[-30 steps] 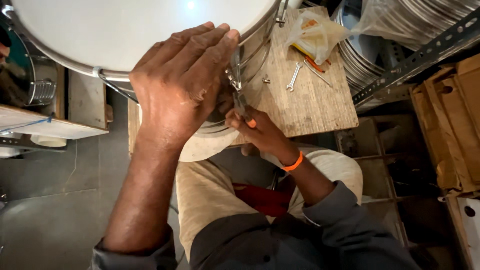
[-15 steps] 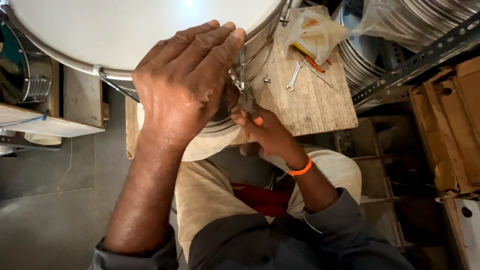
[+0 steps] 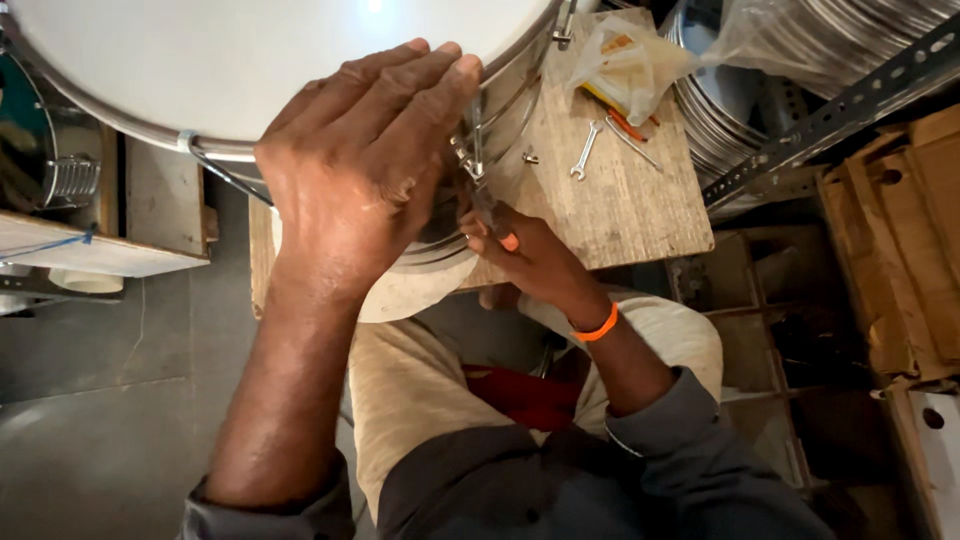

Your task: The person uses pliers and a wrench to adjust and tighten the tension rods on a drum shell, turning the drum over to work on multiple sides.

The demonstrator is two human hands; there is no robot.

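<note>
the drum (image 3: 250, 70) lay on its side at the near left of the wooden surface (image 3: 640, 200), white head toward us, its metal shell overhanging the surface's near edge above the lap. a tension rod and lug (image 3: 470, 150) ran along the shell at the rim. our left hand (image 3: 360, 190) was spread flat over the rim and shell, fingers together, pressing down. our right hand (image 3: 520, 250) was closed around a small tool with an orange tip (image 3: 497, 225), set at the foot of the lug; we could not tell how the tool sat on the fitting.

risks, as we judged them: the round shell rested on a narrow line of contact, so a hard turn of the tool could roll it toward the edge if the left hand eased. the tool could slip off the fitting and strike the left fingers just beside it. uneven tightening could pull the head out of true.

room: the right half of the surface was open apart from a small spanner (image 3: 583, 150), a loose nut (image 3: 530, 157) and a plastic bag of parts (image 3: 630, 65) at the far edge. stacked steel rims (image 3: 720, 120) and a slotted angle bar (image 3: 830, 115) closed the right side. the floor (image 3: 100, 400) lay well below on the left.
</note>
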